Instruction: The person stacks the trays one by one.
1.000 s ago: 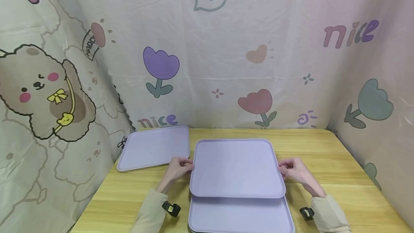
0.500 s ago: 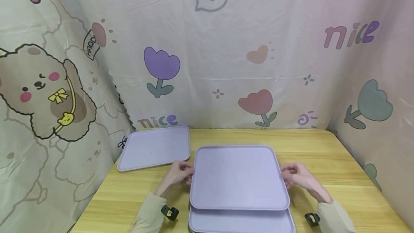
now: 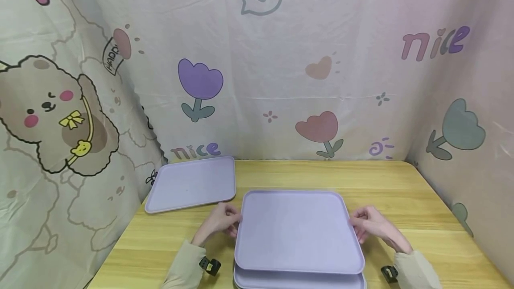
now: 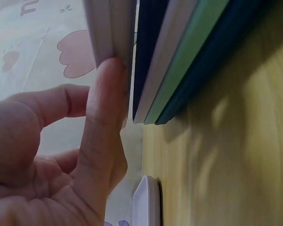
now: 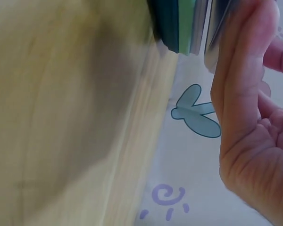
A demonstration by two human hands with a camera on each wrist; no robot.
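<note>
A lilac rectangular tray (image 3: 299, 233) with a raised rim is held level between both hands in the head view. My left hand (image 3: 220, 218) grips its left edge; in the left wrist view, the thumb (image 4: 106, 94) presses against the rim of this tray (image 4: 106, 28). My right hand (image 3: 373, 224) grips the opposite edge, its fingertips partly hidden beneath. Just under the held tray lies a stack of trays (image 3: 299, 280), lilac on top. The left wrist view shows a narrow gap above the stack, and a green tray (image 4: 191, 52) and a teal one lower down.
Another lilac tray (image 3: 192, 184) lies at the table's back left corner, slightly skewed. The wooden table (image 3: 401, 191) ends at a printed curtain (image 3: 261, 79) behind and on both sides. Black wrist cameras (image 3: 210, 266) sit at the sleeves.
The held tray has moved toward the person and down over the stack, covering more of the top lilac tray. Both hands moved with it, keeping their grip. The back left tray stayed put.
</note>
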